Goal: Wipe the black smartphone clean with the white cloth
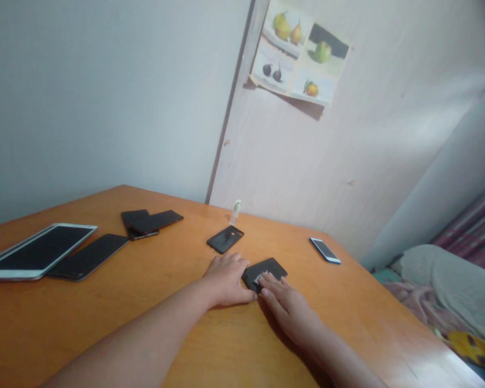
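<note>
A black phone (269, 265) lies flat on the orange-brown table (153, 302) in front of me. My left hand (227, 280) rests at its left side, with thumb and fingers gripping around that edge. On the phone's surface my right hand (286, 304) presses down with its fingers together over a small white wipe (258, 277). Most of the wipe is hidden under those fingertips. Just beyond my hands lies a second black phone (225, 239), and a small clear bottle (235, 212) stands behind it.
To the left are a white-framed tablet (36, 250), a large black phone (91, 257) overlapping it, and two crossed dark phones (156, 221). A white-fronted phone (325, 250) lies near the right edge. Walls rise behind the table; bedding (448, 291) is at right.
</note>
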Available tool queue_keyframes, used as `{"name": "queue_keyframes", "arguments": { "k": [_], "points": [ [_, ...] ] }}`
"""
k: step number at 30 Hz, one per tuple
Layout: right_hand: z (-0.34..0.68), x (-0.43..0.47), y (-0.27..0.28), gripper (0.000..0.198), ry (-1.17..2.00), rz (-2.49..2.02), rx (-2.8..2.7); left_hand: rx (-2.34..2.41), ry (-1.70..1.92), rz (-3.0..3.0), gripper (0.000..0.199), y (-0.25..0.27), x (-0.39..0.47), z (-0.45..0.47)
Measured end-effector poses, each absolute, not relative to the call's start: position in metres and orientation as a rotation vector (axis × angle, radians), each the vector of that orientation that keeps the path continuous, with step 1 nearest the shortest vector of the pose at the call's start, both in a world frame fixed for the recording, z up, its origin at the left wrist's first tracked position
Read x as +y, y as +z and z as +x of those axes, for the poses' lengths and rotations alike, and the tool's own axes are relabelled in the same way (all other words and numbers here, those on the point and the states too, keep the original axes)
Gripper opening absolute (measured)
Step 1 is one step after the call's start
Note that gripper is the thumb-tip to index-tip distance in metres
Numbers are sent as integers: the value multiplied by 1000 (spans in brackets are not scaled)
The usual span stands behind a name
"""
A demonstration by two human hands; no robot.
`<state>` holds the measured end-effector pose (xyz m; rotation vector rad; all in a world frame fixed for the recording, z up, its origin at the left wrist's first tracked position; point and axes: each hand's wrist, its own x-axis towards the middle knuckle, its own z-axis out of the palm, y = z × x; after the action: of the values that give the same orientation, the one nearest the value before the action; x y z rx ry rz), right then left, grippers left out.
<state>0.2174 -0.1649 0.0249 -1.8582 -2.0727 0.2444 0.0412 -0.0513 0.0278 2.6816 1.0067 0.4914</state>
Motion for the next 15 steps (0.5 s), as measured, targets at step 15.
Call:
{"name": "queue_keyframes", "arguments": {
  "k": [15],
  "points": [
    [260, -151, 10, 23, 59, -1980, -1420, 1087, 579, 2757, 64, 22, -59, 48]
  ]
}}
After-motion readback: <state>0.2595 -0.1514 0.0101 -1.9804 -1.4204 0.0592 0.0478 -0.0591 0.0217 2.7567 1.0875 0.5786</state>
